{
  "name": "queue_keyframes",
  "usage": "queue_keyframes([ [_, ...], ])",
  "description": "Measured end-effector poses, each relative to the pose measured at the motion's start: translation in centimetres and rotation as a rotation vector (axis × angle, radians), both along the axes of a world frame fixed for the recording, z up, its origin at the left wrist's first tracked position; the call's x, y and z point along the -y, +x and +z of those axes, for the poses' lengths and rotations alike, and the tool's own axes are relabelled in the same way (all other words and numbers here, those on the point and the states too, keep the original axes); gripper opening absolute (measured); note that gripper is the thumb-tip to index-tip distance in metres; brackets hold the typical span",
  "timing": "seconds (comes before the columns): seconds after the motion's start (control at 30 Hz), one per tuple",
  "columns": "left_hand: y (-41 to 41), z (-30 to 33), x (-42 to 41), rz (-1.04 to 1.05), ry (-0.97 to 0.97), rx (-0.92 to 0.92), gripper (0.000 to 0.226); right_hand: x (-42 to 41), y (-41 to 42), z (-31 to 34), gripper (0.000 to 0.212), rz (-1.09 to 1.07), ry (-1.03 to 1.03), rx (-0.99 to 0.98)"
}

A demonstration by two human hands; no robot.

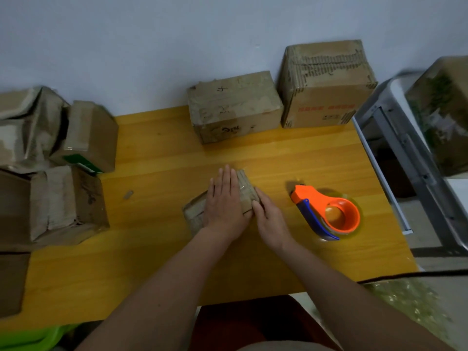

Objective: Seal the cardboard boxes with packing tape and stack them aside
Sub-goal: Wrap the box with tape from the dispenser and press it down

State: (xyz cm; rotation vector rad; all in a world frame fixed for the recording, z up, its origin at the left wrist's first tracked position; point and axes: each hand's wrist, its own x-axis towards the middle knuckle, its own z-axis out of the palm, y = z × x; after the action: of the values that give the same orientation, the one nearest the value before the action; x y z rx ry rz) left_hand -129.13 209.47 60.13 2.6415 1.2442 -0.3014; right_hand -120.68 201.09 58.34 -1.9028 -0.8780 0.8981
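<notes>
A small cardboard box (193, 215) lies in the middle of the yellow table (157, 249), shiny tape visible across its far end. My left hand (224, 201) lies flat on its top with straight fingers. My right hand (267, 215) presses against the box's right side, fingers straight and together. An orange and blue tape dispenser (329, 214) lies on the table to the right of my hands, apart from them.
Two closed boxes stand at the back by the wall, a medium one (233, 107) and a taller one (324, 82). Several worn boxes (58, 173) crowd the left side. A metal rack (410, 158) stands right of the table. A black cable (415, 274) runs at the right edge.
</notes>
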Motion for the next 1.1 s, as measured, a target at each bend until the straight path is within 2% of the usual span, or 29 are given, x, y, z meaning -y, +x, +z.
queue_keyframes([
  [0.1, 0.0, -0.1, -0.2, -0.009, -0.006, 0.003, 0.098, -0.8, 1.5, 0.4, 0.047, 0.079, -0.056, -0.088],
  [0.17, -0.1, -0.1, -0.3, -0.016, -0.022, 0.004, 0.099, -1.2, 2.3, 1.2, 0.050, 0.083, -0.096, -0.076],
  [0.3, -0.5, -0.1, -0.4, -0.072, -0.014, 0.000, 0.098, -2.4, 1.7, 2.3, 0.045, 0.075, 0.022, -0.051],
  [0.5, -0.6, -0.2, -0.5, -0.072, -0.023, 0.049, 0.102, -4.1, 2.9, 1.4, 0.039, 0.046, -0.059, -0.153],
  [0.63, -0.8, -0.4, -0.6, -0.095, -0.013, 0.063, 0.103, -4.3, 2.4, 1.7, 0.035, -0.026, 0.009, -0.113],
  [0.73, -0.8, -0.5, -0.8, -0.098, -0.012, 0.090, 0.103, -4.7, 2.7, 1.2, 0.035, 0.023, -0.057, -0.198],
  [0.83, -1.5, -0.4, -1.1, -0.155, -0.011, 0.100, 0.105, -5.2, 3.9, 1.2, 0.031, -0.006, -0.138, -0.029],
  [0.87, -1.7, -0.4, -1.2, -0.160, -0.004, 0.095, 0.105, -5.0, 3.9, 1.4, 0.030, -0.068, -0.081, 0.047],
  [0.93, -2.1, -0.4, -1.0, -0.104, 0.014, 0.075, 0.104, -4.6, 3.0, 2.3, 0.029, -0.091, 0.054, 0.051],
  [1.1, -2.1, -0.8, -0.7, -0.009, -0.004, 0.051, 0.117, -5.7, 2.7, 1.3, 0.028, -0.004, 0.066, -0.042],
])
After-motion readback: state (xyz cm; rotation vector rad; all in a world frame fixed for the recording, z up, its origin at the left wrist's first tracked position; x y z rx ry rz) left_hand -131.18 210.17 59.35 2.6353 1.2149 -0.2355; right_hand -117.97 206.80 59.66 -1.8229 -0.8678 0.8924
